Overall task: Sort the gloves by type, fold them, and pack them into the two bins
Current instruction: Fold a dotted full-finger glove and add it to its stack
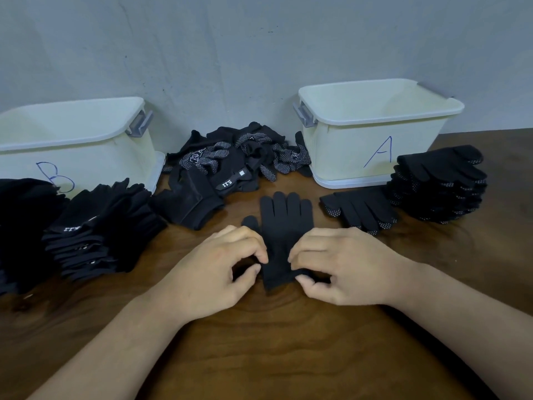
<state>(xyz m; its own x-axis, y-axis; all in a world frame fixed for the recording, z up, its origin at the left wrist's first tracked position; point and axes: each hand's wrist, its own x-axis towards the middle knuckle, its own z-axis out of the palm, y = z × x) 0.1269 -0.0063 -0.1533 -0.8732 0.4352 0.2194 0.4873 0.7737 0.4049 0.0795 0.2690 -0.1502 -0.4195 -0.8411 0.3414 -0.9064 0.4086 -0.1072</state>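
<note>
A black knit glove (284, 223) lies flat on the wooden table (274, 342), fingers pointing away from me. My left hand (213, 269) pinches the left side of its cuff and my right hand (343, 264) pinches the right side. An unsorted heap of black gloves (236, 157), some dotted, some with white lettering, lies between the bins. The cream bin marked B (78, 145) stands at the back left. The cream bin marked A (375, 131) stands at the back right.
A stack of lettered gloves (95, 229) sits before bin B, with a dark pile (20, 226) at the far left. A stack of dotted gloves (441, 183) sits right of bin A, a flat dotted pair (360, 209) beside it. A grey wall stands behind.
</note>
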